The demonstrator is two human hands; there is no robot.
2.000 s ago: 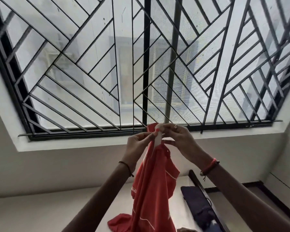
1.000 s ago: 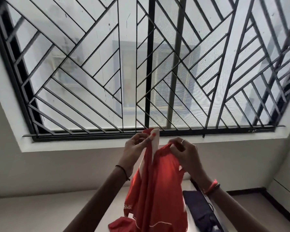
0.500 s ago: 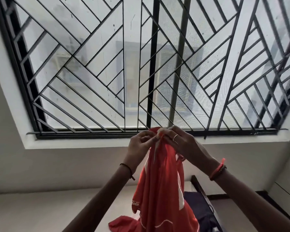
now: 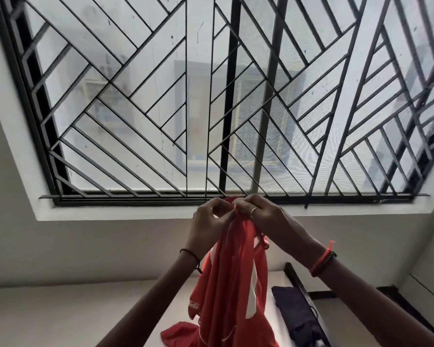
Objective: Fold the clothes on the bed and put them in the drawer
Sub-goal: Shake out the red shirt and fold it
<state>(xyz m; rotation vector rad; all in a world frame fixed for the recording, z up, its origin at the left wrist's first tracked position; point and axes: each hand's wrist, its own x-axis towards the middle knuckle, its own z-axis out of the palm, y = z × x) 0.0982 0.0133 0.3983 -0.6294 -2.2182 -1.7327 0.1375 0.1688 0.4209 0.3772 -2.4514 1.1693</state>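
Item 1. Left hand (image 4: 211,219): raised, fingers curled, pinching the top edge of the red garment (image 4: 233,284). A thin black thread band (image 4: 191,256) circles its wrist.

Item 2. Right hand (image 4: 263,216): raised just beside the left, fingertips meeting it, also pinching the garment's top edge. A ring (image 4: 253,211) sits on one finger; red and dark bands (image 4: 323,262) sit on the wrist. The two hands are close together, both clamped on the same bunched edge.

Item 3. Red garment: hangs straight down from both hands between the forearms. It has white stripes and small white lettering on the side under the left wrist. Its lower end trails onto the bed (image 4: 277,279) below the hands.

Item 4. Dark garment (image 4: 296,311): lies on the bed below the right forearm, apart from the red one.

Item 5. Window grille (image 4: 161,108): black bars in a diagonal pattern, directly beyond and above the hands; the white sill (image 4: 110,214) runs level with the knuckles.
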